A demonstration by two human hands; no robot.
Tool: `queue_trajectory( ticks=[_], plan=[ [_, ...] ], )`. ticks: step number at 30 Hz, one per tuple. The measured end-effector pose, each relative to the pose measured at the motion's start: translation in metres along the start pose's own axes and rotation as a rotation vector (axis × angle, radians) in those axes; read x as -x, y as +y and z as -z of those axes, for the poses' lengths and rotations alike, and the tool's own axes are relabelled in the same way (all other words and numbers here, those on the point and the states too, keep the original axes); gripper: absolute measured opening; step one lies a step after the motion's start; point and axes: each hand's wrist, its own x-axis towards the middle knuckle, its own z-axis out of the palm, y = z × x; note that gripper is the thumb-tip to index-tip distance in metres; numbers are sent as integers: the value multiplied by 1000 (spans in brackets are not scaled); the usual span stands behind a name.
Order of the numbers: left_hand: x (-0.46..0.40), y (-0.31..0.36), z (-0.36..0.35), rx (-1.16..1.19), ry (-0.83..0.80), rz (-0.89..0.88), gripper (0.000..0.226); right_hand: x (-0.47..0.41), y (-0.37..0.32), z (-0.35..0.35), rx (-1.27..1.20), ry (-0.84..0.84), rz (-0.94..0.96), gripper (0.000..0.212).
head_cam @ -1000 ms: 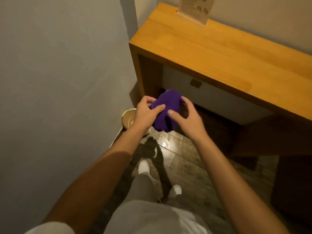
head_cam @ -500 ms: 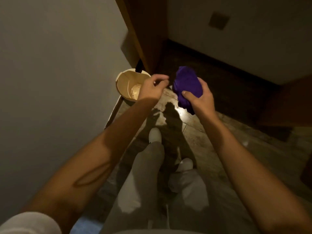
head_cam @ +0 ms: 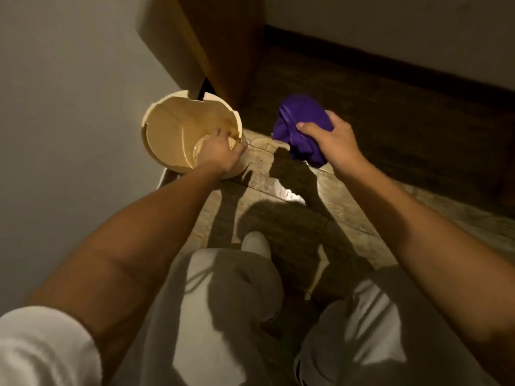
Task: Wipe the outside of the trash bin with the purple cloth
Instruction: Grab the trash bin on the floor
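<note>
A small round cream trash bin [head_cam: 170, 129] stands on the floor in the corner, between the wall and a wooden desk leg. My left hand [head_cam: 220, 153] grips its near right rim, fingers curled over the edge. To the right of the bin, above the floor, my right hand [head_cam: 333, 143] holds the bunched purple cloth [head_cam: 302, 123]. The cloth is apart from the bin. The bin's outer side is mostly hidden from this angle.
A grey wall [head_cam: 69, 107] runs along the left. The wooden desk leg [head_cam: 223, 45] rises just behind the bin. Dark floor and a dark skirting board [head_cam: 390, 65] lie under the desk. My knees and one white shoe [head_cam: 256, 242] are over the tiled floor.
My view has dropped closer to the floor. My left hand let go of the cloth and took the bin's rim. My right hand keeps the cloth, now to the right of the bin.
</note>
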Motion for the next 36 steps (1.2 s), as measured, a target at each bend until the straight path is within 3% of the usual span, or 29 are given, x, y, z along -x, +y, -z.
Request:
queue_trajectory(
  ticks=[6, 9, 11, 15, 19, 22, 24, 27, 30, 32, 34, 36],
  plan=[
    [-41, -11, -44, 32, 33, -79, 38, -42, 36, -18, -35, -37, 51, 46],
    [-49, -4, -37, 37, 46, -51, 36, -49, 51, -31, -88, -94, 68, 55],
    [-44, 1, -20, 97, 73, -43, 33, -47, 50, -37, -166, -132, 70, 49],
    [-12, 11, 11, 395, 75, -4, 38, -40, 27, -25, -302, -175, 94, 52],
    [17, 12, 23, 667, -48, 71, 49, -30, -3, 6, -323, -165, 153, 51],
    [27, 24, 16, 728, -89, 53, 50, -27, -15, 23, -236, -67, 215, 23],
    [31, 33, 2, 743, -104, 46, 53, -32, -14, 24, -117, -1, 263, 19],
    [36, 45, -15, 752, -70, -22, 38, -38, 4, 12, 130, 73, 385, 27],
    [33, 53, -26, 721, -40, -135, 17, -47, 42, -1, 278, 63, 360, 34],
    [32, 52, -31, 696, -2, -177, 29, -54, 61, -2, 285, 43, 337, 45],
    [31, 51, -33, 717, 15, -181, 42, -59, 68, 0, 357, 11, 379, 71],
    [26, 53, -35, 733, -5, -168, 47, -63, 68, -6, 507, -9, 482, 74]
  ],
)
